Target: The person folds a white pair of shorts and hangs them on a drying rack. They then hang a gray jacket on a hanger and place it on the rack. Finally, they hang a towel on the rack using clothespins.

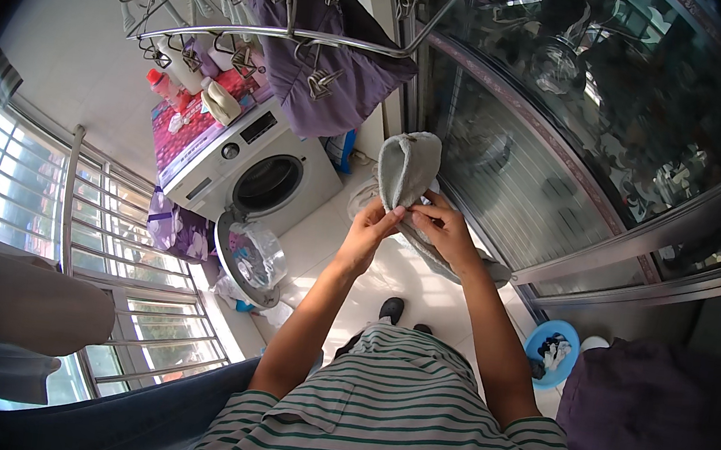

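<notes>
Both of my hands pinch a grey-green fleecy cloth, which looks like a terry fabric, in front of my chest. My left hand grips its near edge with thumb and fingers. Close beside it, my right hand takes hold of the same cloth, and the fingertips nearly meet. The upper part of the cloth folds over into a loop with a small brown tag or button at its top. A longer grey part trails down to the right behind my right wrist. Some of the cloth is hidden behind my hands.
A front-loading washing machine stands with its round door swung out; bottles sit on top. Overhead hangs a metal clip rack with a purple garment. Sliding glass doors and a blue basin are at right.
</notes>
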Action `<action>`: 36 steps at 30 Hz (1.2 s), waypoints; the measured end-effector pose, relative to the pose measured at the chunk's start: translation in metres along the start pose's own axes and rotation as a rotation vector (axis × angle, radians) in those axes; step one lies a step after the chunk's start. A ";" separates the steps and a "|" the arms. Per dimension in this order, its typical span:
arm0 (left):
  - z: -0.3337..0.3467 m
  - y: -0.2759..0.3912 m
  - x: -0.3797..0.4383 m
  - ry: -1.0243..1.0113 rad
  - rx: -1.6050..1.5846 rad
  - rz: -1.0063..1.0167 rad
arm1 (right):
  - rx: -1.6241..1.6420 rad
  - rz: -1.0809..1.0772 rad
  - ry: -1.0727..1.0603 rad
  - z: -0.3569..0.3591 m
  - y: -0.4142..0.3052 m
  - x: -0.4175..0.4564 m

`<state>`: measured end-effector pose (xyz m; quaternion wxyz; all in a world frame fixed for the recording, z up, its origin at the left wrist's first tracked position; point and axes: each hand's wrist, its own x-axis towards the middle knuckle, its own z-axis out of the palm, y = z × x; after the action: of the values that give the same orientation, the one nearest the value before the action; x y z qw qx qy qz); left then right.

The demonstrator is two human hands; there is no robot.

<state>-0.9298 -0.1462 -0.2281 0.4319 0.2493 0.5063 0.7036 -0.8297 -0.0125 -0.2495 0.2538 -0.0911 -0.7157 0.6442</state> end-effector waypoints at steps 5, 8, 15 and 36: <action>0.008 0.010 -0.007 -0.084 -0.097 0.071 | 0.557 0.397 0.057 -0.011 -0.011 -0.005; 0.000 0.007 -0.006 0.014 -0.190 -0.006 | 0.600 0.429 0.109 -0.007 -0.007 -0.005; -0.022 -0.032 0.007 0.178 0.026 0.051 | 0.262 0.151 -0.102 0.007 0.015 -0.008; 0.003 -0.013 0.006 0.224 0.376 0.328 | 0.763 0.431 -0.112 -0.003 -0.014 -0.010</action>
<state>-0.9256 -0.1376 -0.2397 0.1995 0.3244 0.6254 0.6810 -0.8171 -0.0167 -0.2378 0.0899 -0.1032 -0.4040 0.9044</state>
